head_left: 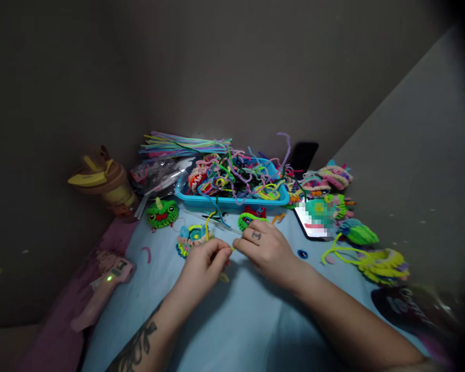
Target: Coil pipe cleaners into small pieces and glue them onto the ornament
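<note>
My left hand [203,266] and my right hand [265,248] meet at the middle of a light blue table surface [236,320]. Both pinch a small yellow pipe cleaner piece [231,249] between their fingertips; fingers of both are closed. Just beyond my left hand lies a round blue, yellow and pink pipe cleaner craft [191,238]. A green and red craft [250,217] lies behind my right hand. A short yellow scrap [225,278] rests on the table below my left hand.
A blue tray [232,201] heaped with mixed pipe cleaners stands at the back, with straight pipe cleaners [182,143] behind. A green frog craft [161,213], a pink glue gun [104,287], a yellow bottle [103,183], a phone [313,222] and finished crafts [380,261] surround it.
</note>
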`<state>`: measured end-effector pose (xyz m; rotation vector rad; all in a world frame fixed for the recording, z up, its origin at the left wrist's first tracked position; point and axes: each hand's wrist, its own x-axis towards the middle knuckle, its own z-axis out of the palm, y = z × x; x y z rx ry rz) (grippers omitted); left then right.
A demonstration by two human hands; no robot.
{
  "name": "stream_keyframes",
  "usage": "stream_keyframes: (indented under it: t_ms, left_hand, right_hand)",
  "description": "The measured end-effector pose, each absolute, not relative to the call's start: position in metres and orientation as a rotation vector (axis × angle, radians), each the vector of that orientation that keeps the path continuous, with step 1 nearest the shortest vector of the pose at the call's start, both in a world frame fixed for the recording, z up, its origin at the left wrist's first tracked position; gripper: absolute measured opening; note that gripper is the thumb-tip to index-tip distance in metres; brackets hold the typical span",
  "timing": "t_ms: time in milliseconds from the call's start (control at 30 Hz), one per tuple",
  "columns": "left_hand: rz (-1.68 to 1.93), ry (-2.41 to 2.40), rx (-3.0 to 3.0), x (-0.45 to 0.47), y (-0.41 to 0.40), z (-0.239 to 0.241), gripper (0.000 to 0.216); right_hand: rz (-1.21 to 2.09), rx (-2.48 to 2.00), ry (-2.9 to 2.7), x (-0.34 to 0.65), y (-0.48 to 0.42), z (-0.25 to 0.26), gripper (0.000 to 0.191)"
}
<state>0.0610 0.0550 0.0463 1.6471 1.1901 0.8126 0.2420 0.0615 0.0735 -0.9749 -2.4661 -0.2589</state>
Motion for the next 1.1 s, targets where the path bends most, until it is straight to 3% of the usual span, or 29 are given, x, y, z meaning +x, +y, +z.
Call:
stream_keyframes:
  t_ms: [233,433,567,733,900,1100]
  left_hand:
    - [0.883,1.207,1.735,0.062,0.053,0.044,0.021]
    - [1.114,1.167,1.711,0.067,0.053,0.058,0.013]
    - [1.044,1.138,1.394,0.081,0.063,0.084,0.019]
    - [0.897,0.787,1.347,0.097,0.097,0.117,0.028]
    - [0.783,0.673,1.344,0.107,0.127,0.131,0.033]
    - [0.975,0.63,1.399,0.112,0.133,0.124,0.03]
  right_hand:
    - [-0.231,-0.988,-2.507,0.241,0.06,0.072,0.021]
    - [0.606,-1.03,-2.051,0.246,0.067,0.077,0.014]
    - [1.012,-1.009,-1.552,0.245,0.081,0.086,0.011]
    - [1.092,-0.841,-1.2,0.24,0.103,0.106,0.026]
    - [1.194,-0.72,-0.999,0.24,0.115,0.126,0.029]
    - [1.2,-0.673,-1.039,0.242,0.117,0.129,0.027]
